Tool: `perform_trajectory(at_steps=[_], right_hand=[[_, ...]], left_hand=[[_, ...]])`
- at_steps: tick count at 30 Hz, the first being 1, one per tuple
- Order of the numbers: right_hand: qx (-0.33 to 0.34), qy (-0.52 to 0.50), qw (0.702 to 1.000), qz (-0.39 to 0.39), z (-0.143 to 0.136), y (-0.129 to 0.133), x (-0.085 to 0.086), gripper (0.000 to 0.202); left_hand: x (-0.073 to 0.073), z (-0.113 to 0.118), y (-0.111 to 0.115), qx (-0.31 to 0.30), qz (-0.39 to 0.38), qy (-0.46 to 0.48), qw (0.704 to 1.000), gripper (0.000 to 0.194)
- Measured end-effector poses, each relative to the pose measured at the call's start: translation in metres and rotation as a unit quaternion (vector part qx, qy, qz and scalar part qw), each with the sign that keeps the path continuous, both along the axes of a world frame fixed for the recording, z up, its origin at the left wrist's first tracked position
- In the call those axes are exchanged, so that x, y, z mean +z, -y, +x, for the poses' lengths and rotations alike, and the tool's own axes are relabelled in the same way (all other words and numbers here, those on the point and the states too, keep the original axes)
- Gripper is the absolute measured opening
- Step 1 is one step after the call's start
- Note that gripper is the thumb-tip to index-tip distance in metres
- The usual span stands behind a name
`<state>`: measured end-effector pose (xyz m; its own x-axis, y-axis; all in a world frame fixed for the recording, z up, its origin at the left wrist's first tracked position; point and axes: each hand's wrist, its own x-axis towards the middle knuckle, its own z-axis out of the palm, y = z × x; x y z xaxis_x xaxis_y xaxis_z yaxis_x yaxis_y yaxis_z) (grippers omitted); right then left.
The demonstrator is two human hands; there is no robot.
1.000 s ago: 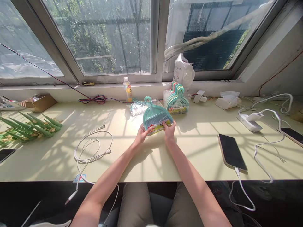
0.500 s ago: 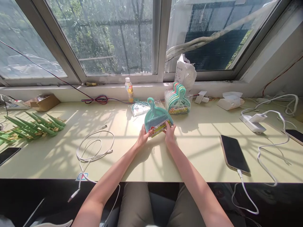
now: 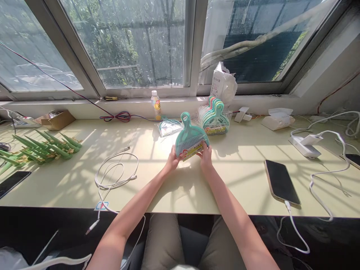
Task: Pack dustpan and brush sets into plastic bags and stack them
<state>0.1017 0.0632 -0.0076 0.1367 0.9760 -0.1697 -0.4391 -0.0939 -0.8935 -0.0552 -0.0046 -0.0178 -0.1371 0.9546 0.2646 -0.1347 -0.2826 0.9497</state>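
Observation:
A teal dustpan and brush set (image 3: 191, 138) with a printed label is held up over the middle of the table, its looped handle pointing away from me. My left hand (image 3: 173, 161) grips its lower left corner, and my right hand (image 3: 205, 153) grips the lower right corner. Behind it to the left, another teal set in clear wrapping (image 3: 169, 126) lies flat. A row of wrapped dustpan sets (image 3: 215, 119) in teal, red and yellow stands upright just behind to the right.
A bottle (image 3: 155, 105) and a white paper bag (image 3: 223, 84) stand near the window. At left are a coiled white cable (image 3: 115, 176), green plants (image 3: 45, 148) and a cardboard box (image 3: 57, 120). A charging phone (image 3: 282, 183) and power strip (image 3: 305, 146) lie at right.
Both hands have raised the held dustpan set slightly, still gripping its lower corners. The whole view has shifted a little.

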Motion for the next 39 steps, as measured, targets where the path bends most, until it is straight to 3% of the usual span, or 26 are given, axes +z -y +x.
perform_trajectory(at_steps=[7, 12, 16, 21, 25, 30, 32, 34, 39], right_hand=[[0.003, -0.016, 0.999, 0.028, 0.003, -0.001, -0.001, 0.039], [0.11, -0.097, 0.985, 0.093, -0.005, 0.002, 0.002, 0.046], [0.167, -0.055, 0.98, 0.098, -0.012, 0.008, 0.003, 0.058], [0.073, -0.026, 0.997, 0.018, -0.015, 0.012, -0.001, 0.05], [-0.015, -0.034, 0.999, -0.019, -0.013, 0.012, -0.004, 0.047], [-0.063, -0.035, 0.997, -0.016, -0.01, 0.011, -0.004, 0.051], [-0.063, -0.047, 0.997, -0.004, -0.009, 0.012, -0.002, 0.053], [-0.046, -0.057, 0.997, 0.004, -0.01, 0.014, 0.0, 0.054], [0.092, -0.047, 0.995, 0.016, -0.017, 0.021, 0.003, 0.055]], left_hand=[[0.008, 0.004, 0.001, 0.0, 0.028, 0.004, 1.0, 0.076], [0.01, -0.002, 0.006, 0.037, -0.025, 0.032, 0.998, 0.077], [0.009, -0.006, 0.007, 0.053, -0.046, 0.051, 0.996, 0.069], [0.003, -0.001, 0.003, -0.05, -0.084, 0.056, 0.994, 0.073], [-0.004, 0.006, 0.002, -0.148, -0.12, 0.048, 0.98, 0.065], [-0.007, 0.004, -0.001, -0.221, -0.194, 0.04, 0.955, 0.073], [-0.005, 0.001, -0.005, -0.205, -0.211, 0.065, 0.954, 0.075], [0.0, -0.003, -0.01, -0.148, -0.185, 0.103, 0.966, 0.076], [0.011, -0.015, -0.011, 0.006, -0.062, 0.179, 0.982, 0.061]])
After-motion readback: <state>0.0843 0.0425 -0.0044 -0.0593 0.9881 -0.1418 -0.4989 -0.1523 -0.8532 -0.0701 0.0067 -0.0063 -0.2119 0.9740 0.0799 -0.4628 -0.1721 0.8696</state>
